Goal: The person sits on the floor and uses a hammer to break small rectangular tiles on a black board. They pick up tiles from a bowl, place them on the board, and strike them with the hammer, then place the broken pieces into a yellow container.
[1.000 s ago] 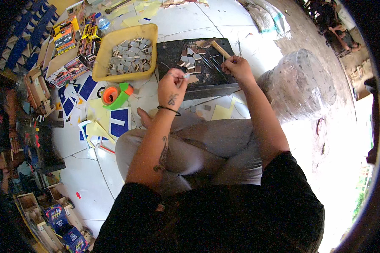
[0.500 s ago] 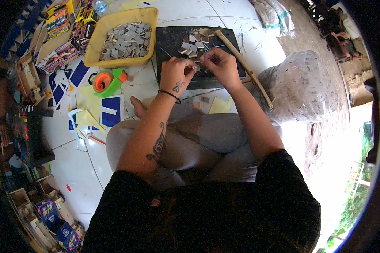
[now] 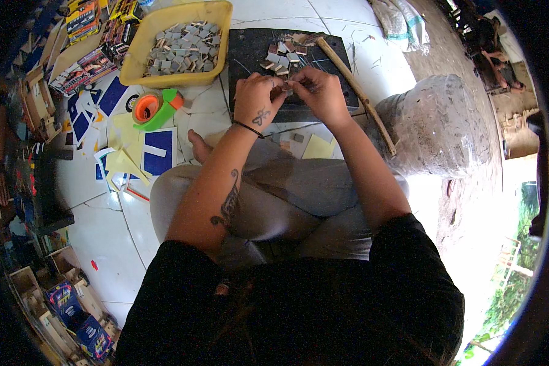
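My left hand (image 3: 257,100) and my right hand (image 3: 320,96) meet over the near part of a black block (image 3: 241,46). Both are closed in a pinch, fingertips almost touching. A small flat piece, apparently one of the grey tiles, sits in my left fingers, mostly hidden. What my right fingertips pinch is too small to make out. Just beyond them lies a loose heap of small grey and brown square tiles (image 3: 279,59). Thin dark pins or wires are scattered on the block. A hammer (image 3: 354,88) rests along its right side, wooden handle slanting toward me.
Left of the block stands a yellow tub (image 3: 224,36) of similar tiles. Nearer are a green tape dispenser (image 3: 171,107) with orange tape, blue and yellow paper scraps (image 3: 125,160), and printed boxes (image 3: 82,67). A plastic-wrapped bundle (image 3: 436,128) sits to the right.
The view has shifted slightly, so the tub and block appear higher. My hands have drawn closer together, fingertips now meeting, and the piece in my left fingers is more covered.
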{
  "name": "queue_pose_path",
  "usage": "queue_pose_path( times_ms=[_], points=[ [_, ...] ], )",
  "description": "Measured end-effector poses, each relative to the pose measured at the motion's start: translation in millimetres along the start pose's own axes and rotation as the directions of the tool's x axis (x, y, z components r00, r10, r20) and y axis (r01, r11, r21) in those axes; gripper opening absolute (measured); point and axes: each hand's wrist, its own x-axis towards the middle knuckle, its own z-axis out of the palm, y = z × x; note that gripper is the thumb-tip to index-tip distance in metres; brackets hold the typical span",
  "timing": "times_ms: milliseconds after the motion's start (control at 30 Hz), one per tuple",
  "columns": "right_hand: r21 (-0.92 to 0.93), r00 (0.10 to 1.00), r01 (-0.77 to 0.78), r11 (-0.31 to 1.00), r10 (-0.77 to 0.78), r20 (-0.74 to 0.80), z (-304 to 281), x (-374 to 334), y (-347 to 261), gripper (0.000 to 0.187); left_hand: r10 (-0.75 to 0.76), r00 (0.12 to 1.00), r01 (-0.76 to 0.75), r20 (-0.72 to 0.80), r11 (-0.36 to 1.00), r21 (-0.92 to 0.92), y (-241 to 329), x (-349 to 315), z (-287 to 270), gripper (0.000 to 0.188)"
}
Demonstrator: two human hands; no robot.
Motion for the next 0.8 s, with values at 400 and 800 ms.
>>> queue_pose_path(
  times_ms=[400, 800],
  points=[
    [0.506, 0.942, -0.204, 0.838, 0.309, -0.133, -19.3, 2.6, 14.0, 0.005, -0.232, 0.972, 0.230, 0.047, 0.878, -0.420, 7.9, 3.4, -0.9, 0.027],
    [0.253, 0.973, -0.201, 0.946, 0.223, -0.065, -7.3, -2.9, 15.3, 0.013, -0.245, 0.966, 0.255, 0.088, 0.821, -0.510, 7.4, -3.9, 5.6, 0.015]
  ],
)
